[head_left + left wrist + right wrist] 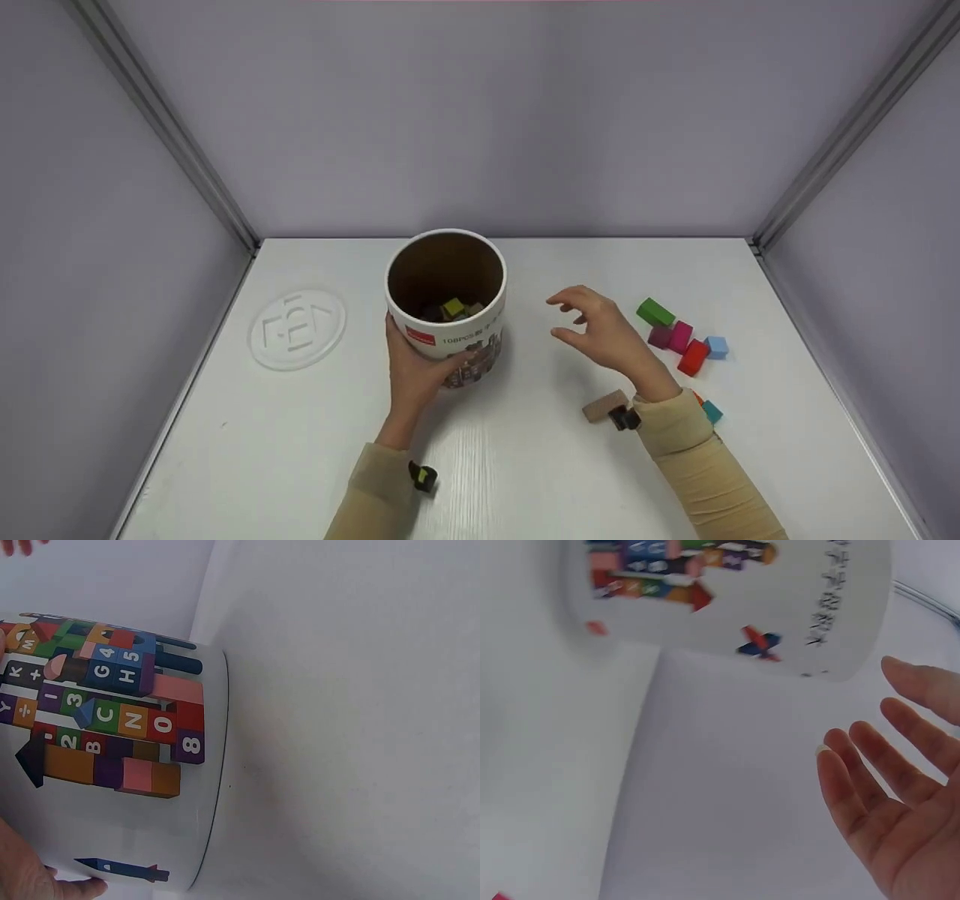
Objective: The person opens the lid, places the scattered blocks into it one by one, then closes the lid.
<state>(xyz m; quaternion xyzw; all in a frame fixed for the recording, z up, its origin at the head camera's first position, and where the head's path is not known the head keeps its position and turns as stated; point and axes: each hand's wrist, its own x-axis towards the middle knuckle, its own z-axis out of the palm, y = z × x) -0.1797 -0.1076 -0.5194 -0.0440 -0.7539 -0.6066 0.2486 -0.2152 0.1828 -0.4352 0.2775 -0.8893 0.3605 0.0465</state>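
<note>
My left hand (416, 371) grips a white cylindrical bucket (459, 343) low on its near left side, thumb across the front and fingers round the left. Printed toy blocks decorate its wall (112, 825), seen large in the left wrist view. Its mouth faces up, and several wooden blocks lie at the bottom, among them a yellow-green block (453, 307). To the right of the bucket, my right hand (600, 330) is held in the air, its fingers loosely bent and apart from the thumb, holding nothing. The right wrist view shows its fingertips (840, 780) beside the bucket.
A clear round lid (298, 330) lies at the left. Beyond my right hand are a green block (655, 313), a red block (694, 358), a light blue block (716, 347) and others. A plain wooden block (604, 406) lies by my right wrist. Walls enclose the table.
</note>
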